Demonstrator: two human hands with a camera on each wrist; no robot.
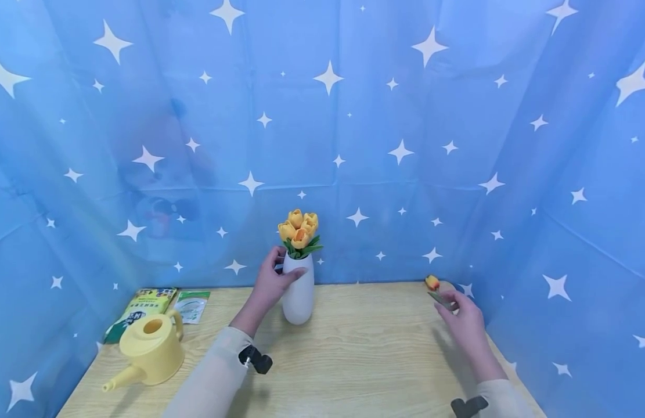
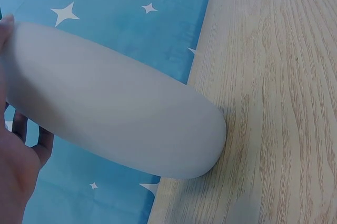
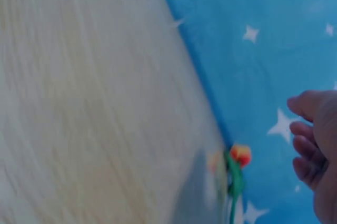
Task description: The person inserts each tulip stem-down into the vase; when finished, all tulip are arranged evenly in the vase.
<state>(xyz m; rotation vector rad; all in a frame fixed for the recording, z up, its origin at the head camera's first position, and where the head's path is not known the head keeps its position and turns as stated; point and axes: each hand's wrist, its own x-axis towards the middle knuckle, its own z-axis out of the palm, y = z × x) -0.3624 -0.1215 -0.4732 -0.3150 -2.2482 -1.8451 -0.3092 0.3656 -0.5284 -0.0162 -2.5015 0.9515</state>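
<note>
My left hand [image 1: 274, 278] grips a white vase [image 1: 298, 299] near its neck, thumb across the front and fingers behind. Several yellow-orange tulips [image 1: 299, 229] with green leaves stand in the vase's mouth. In the left wrist view, the smooth side of the vase [image 2: 121, 103] fills the middle, its rounded base over the table. At the back right, my right hand [image 1: 464, 316] hovers beside a single orange-red tulip [image 1: 432, 283] with a green stem. The right wrist view shows that tulip [image 3: 241, 154] apart from the loosely bent fingers, which hold nothing.
A yellow watering can [image 1: 155, 351] stands on the left of the wooden table [image 1: 364, 360], spout toward the front. Behind it lie a green-yellow bag [image 1: 144, 307] and a flat packet [image 1: 192, 306]. A blue star-patterned curtain [image 1: 322, 133] hangs around the back and sides.
</note>
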